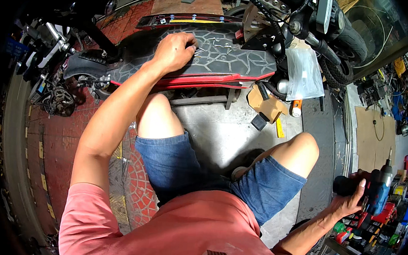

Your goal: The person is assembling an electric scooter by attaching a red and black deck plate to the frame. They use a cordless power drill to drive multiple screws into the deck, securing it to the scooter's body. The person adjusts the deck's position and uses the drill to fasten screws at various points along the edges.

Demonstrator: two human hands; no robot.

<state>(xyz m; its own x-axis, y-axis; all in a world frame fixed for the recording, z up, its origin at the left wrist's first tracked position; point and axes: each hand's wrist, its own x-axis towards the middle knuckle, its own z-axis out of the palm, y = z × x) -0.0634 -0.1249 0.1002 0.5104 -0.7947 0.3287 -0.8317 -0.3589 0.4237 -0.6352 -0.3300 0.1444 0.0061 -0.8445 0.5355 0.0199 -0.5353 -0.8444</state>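
The scooter deck (pixel 255 60) lies across the view at twelve o'clock from its middle. At eleven o'clock, the left hand (pixel 175 52) rests on it with fingers curled in; whether they pinch anything cannot be told. At four o'clock, the right hand (pixel 350 201) is wrapped around the cordless driver (pixel 380 191), whose bit points up toward twelve, well apart from the deck.

The likeliest trouble is with the small screws (pixel 227 46) lying loose beside the left hand's fingers: a brushing knuckle or a knock to the deck could roll them over the near edge to the floor, where the cardboard piece (pixel 267 105) at two o'clock might hide them. The driver, held out near the crowded tool rack (pixel 398 214) at four o'clock, could catch something if swung inward carelessly. A bit placed off-centre could slip and score the deck, or reach the left hand if that stays close.

The deck is long and dark grey, its top patterned with pale, angular, crack-like lines. Bright red trim (pixel 203 78) follows the near edge at twelve o'clock, and the body narrows toward the black rear fender (pixel 85 65) at ten.
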